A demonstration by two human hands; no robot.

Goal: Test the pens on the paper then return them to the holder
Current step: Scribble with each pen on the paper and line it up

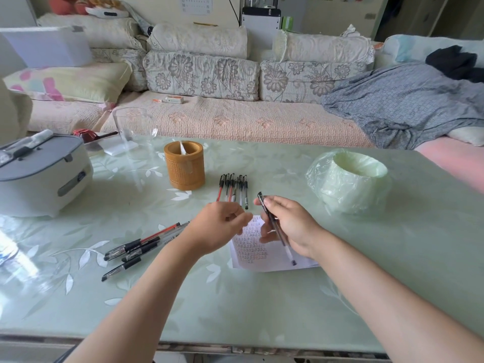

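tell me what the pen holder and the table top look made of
Pen holder: likely bamboo or wood, matte tan, with a fine woven-looking texture. Table top: apparently glass or glossy vinyl over a pale green leaf print; it shows window glare.

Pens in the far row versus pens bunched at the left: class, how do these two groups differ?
The far row lies neat, side by side, pointing away; the left bunch sprawls slanted and loosely fanned. The far row holds more pens than the left bunch. Both mix red and black pens, outside the holder.
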